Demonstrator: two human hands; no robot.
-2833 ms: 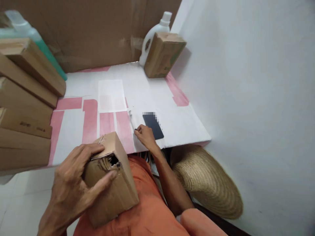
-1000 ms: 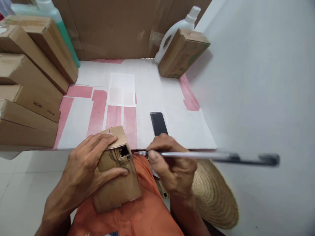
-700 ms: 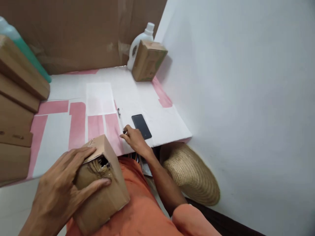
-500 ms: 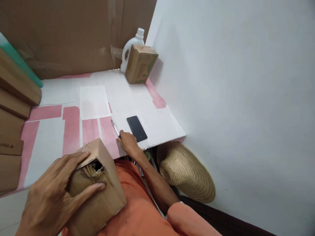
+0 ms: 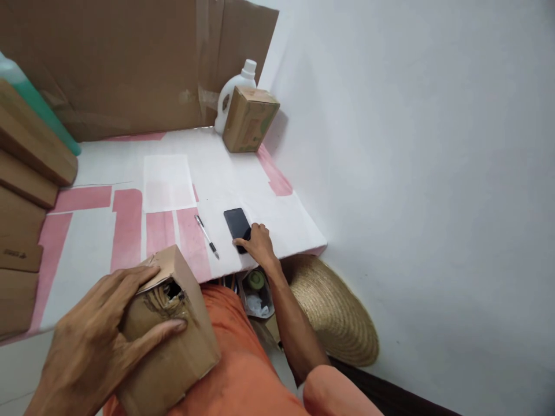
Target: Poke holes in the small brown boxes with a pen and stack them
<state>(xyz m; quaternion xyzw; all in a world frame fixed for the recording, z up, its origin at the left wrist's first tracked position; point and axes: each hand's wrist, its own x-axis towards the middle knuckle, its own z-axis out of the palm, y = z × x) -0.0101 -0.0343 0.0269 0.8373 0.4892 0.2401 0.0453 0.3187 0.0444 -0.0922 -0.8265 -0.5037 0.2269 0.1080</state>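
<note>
My left hand [image 5: 102, 332] grips a cardboard box [image 5: 173, 352] on my lap, its fingers over the top edge and its thumb on the side. A torn, dark-edged hole [image 5: 173, 290] shows in the box between thumb and fingers. Over the near end of a black smartphone [image 5: 236, 222], my right hand [image 5: 258, 245] has its thumb at one long side and its fingers at the other. The phone lies flat on the table. Left of it rests a pen [image 5: 206, 236] with a clear barrel and black grip, apart from both hands.
A white sheet of paper [image 5: 169, 182] lies on the pink-and-white table [image 5: 91, 242]. A white jug [image 5: 228, 95] and a small carton [image 5: 251, 121] stand at the back. Cardboard boxes [image 5: 26, 208] are stacked left. A straw hat [image 5: 333, 312] leans below the table by the wall [image 5: 411, 173].
My right hand has let go of the pen, which now lies on the table, and moved right onto the smartphone. My left hand still holds the box.
</note>
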